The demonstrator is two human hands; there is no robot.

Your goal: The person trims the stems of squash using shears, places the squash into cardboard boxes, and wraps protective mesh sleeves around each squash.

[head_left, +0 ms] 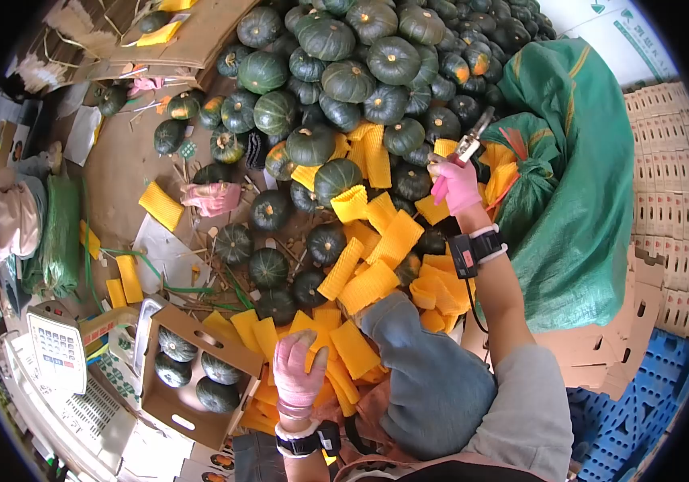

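My right hand (457,181), in a pink glove, is closed around metal pruning shears (470,145) beside the big green sack (569,201). Dark green squashes (392,60) are heaped just beyond it. My left hand (299,373), also gloved in pink, hovers over yellow foam net sleeves (354,345) with its fingers apart and nothing in them. To its left, a cardboard box (192,426) holds several squashes (218,394). More yellow sleeves lie between my two hands, close to my bent knee.
A scale with a keypad (57,351) stands at the left, next to the box. A blue plastic pallet (641,410) is at the lower right, near stacked cartons (670,193). One pink glove (212,198) lies among stems on the floor. Another person (11,209) is at the far left.
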